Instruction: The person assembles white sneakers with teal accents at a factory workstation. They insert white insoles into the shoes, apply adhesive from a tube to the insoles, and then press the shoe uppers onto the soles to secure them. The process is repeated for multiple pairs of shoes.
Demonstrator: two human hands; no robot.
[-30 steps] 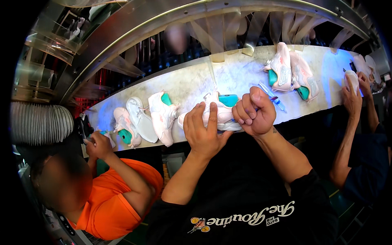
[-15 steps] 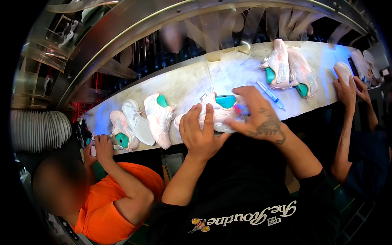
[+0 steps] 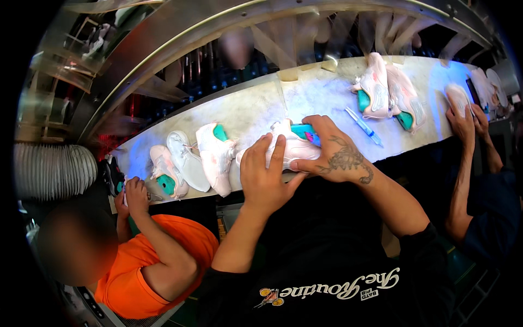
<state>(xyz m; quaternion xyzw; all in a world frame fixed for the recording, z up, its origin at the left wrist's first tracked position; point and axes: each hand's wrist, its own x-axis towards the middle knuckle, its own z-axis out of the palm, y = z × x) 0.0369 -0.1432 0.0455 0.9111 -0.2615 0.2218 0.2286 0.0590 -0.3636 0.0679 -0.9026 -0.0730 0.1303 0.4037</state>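
Note:
A pale pink and white sneaker [image 3: 298,146] with a teal lining lies on the worktop in front of me, toe to the left. My left hand [image 3: 267,171] grips its front part, fingers over the upper and thumb stretched along the near side. My right hand [image 3: 336,150] is wrapped round the heel end, thumb on the near side and fingers over the far side. A small pink and blue patch shows at the collar beside my right fingers. My right palm hides most of the heel.
On the pale worktop [image 3: 327,109] lie a clear, blue-tipped syringe-like tube [image 3: 364,126], a sneaker pair [image 3: 376,90] at right and several shoes [image 3: 217,158] at left. A co-worker in orange [image 3: 163,261] works at left; another's hands [image 3: 463,120] hold a shoe at right. A metal-framed conveyor runs behind.
My right hand has come down from hovering by the heel and closed round it. My left hand stays on the front of the sneaker. The view has shifted slightly.

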